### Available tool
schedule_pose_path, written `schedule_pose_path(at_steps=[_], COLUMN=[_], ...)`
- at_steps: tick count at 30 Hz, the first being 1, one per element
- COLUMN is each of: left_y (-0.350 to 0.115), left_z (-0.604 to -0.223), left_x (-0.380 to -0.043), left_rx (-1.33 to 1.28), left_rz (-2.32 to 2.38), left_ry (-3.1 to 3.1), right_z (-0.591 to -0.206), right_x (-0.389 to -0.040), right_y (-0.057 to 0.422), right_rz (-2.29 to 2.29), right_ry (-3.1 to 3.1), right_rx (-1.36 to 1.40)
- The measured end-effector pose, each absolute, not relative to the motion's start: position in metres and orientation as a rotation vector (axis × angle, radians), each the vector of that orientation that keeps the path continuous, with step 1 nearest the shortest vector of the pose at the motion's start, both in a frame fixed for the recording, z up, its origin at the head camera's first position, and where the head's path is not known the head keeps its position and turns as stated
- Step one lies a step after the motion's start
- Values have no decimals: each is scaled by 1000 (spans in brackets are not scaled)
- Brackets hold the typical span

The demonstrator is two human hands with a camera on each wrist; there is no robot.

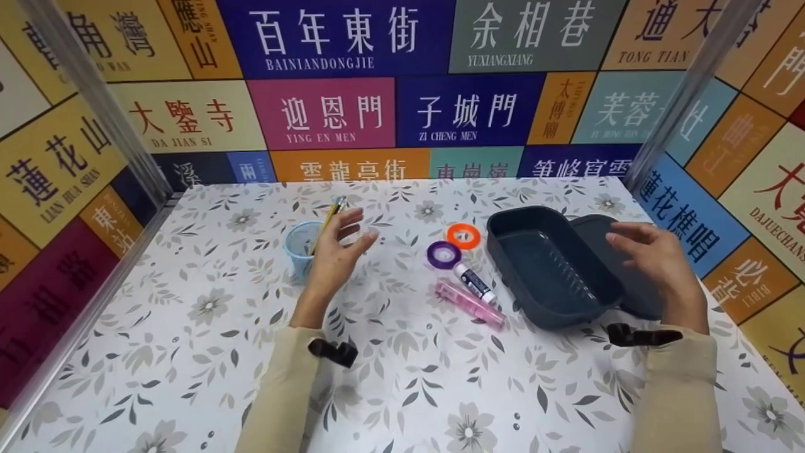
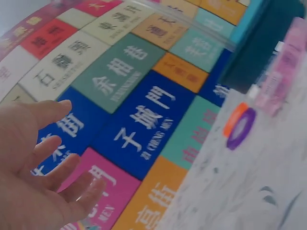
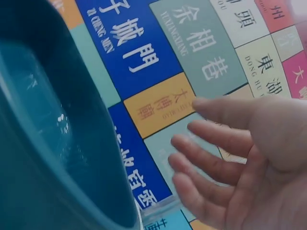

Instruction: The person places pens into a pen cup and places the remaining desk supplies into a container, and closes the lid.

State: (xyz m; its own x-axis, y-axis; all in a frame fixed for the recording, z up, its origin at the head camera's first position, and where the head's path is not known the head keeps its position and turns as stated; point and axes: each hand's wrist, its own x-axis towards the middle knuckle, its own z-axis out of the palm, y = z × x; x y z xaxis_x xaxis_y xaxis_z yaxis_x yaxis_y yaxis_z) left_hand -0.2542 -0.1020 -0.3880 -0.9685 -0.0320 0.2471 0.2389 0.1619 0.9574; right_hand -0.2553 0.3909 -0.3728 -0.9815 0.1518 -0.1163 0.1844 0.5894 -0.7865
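My left hand (image 1: 340, 250) hovers in front of a light blue cup (image 1: 298, 248) that holds a yellow pencil (image 1: 327, 217); the fingers are loosely bent with nothing in them. Over on the right, my right hand (image 1: 654, 257) is held above a dark lid (image 1: 605, 251), empty, its fingers relaxed and spread. Left of that hand stands a dark blue-green box (image 1: 547, 270) with nothing inside. Between the cup and the box lie an orange tape roll (image 1: 463, 236), a purple tape roll (image 1: 444, 255), a glue stick (image 1: 475, 283) and a pink translucent tube (image 1: 468, 303).
A white cloth with grey flowers and leaves covers the table (image 1: 377, 384). Behind and beside it rise panels with colourful Chinese place names (image 1: 321, 113). Clear posts (image 1: 107, 94) mark the rear corners. The lid lies partly beneath the box's right side.
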Motion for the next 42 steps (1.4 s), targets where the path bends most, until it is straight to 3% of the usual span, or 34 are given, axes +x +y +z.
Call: schedule_pose_path(at_steps=[22,33,42], left_y=[-46,-36,-28], left_z=[-439,-441,-445], left_x=[-263,-276,-282], left_rx=[-271,-131,135], left_rz=[-2085,-2154,-2530], left_ry=[-2559,-2692,-2619], right_z=[-393,-401,-402], right_x=[-264,-266,-267], right_y=[412,412,410], right_rz=[-1208,-1200,-1275], right_ry=[2625,2579,2544], right_rx=[249,271,308])
